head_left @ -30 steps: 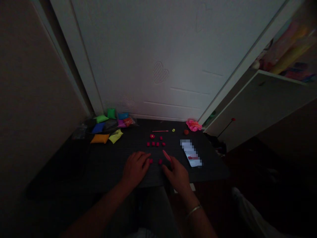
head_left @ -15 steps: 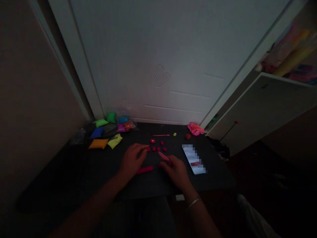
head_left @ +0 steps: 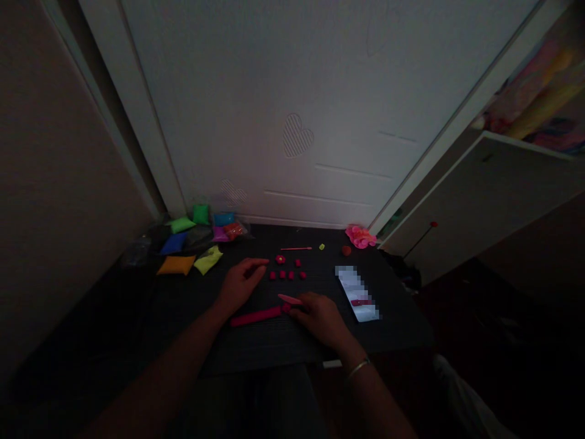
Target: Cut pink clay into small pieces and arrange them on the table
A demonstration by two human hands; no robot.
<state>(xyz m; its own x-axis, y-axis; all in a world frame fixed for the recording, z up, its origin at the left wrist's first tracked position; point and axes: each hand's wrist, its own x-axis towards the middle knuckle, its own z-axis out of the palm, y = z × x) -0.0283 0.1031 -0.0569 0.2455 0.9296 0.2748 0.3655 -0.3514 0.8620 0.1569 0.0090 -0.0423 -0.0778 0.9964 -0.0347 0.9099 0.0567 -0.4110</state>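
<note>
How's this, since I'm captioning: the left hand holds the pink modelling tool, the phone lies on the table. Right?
Wrong hand: the head view shows the right hand holding the pink modelling tool. The phone does lie on the table.

White panel point(head_left: 219, 91): raised hearts point(head_left: 297, 135), suggesting a home (dimly lit)
Cabinet point(head_left: 475, 201): bright belongings point(head_left: 543, 91) piled above, domestic-looking storage
Dark table point(head_left: 402, 326): against that panel, bearing packets point(head_left: 177, 265) and a phone point(head_left: 358, 292)
</note>
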